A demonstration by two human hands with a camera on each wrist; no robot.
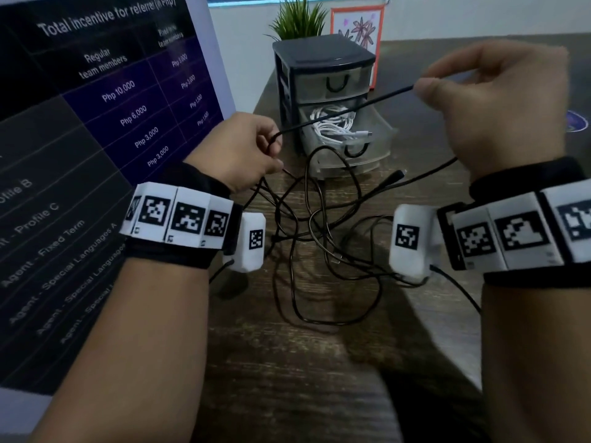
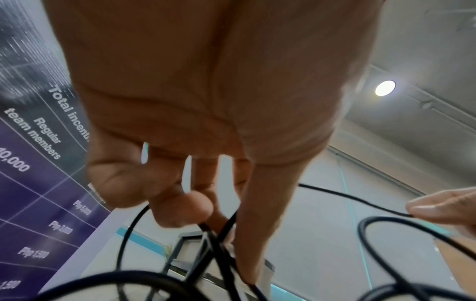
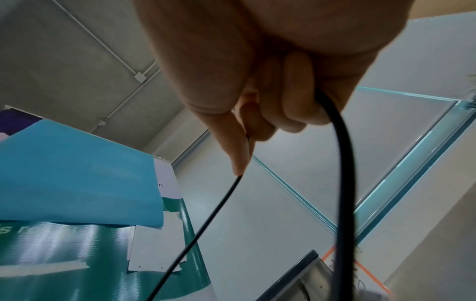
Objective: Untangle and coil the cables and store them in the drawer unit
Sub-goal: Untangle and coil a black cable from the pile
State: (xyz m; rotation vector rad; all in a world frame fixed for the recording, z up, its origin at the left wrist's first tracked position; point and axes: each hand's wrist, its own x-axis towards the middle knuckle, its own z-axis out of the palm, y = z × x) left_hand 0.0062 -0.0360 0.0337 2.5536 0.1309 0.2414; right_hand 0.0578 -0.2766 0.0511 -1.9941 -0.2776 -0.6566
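Observation:
A black cable (image 1: 345,110) is stretched taut between both raised hands above the table. My left hand (image 1: 249,148) grips one part of it with curled fingers; the left wrist view shows the cable (image 2: 219,234) bunched under those fingers. My right hand (image 1: 479,87) pinches the cable between thumb and forefinger, higher and to the right; the cable (image 3: 342,163) also runs down out of the curled fingers. More black cable (image 1: 319,244) lies tangled in loops on the table below. The small drawer unit (image 1: 323,68) stands behind, its lower drawer (image 1: 380,135) pulled out with a coiled white cable (image 1: 332,123) inside.
A large printed banner (image 1: 96,123) stands along the left. A potted plant (image 1: 297,20) and a framed drawing (image 1: 358,30) are behind the drawer unit. The wooden table (image 1: 287,378) extends toward me. A round sticker (image 1: 577,121) lies at the far right.

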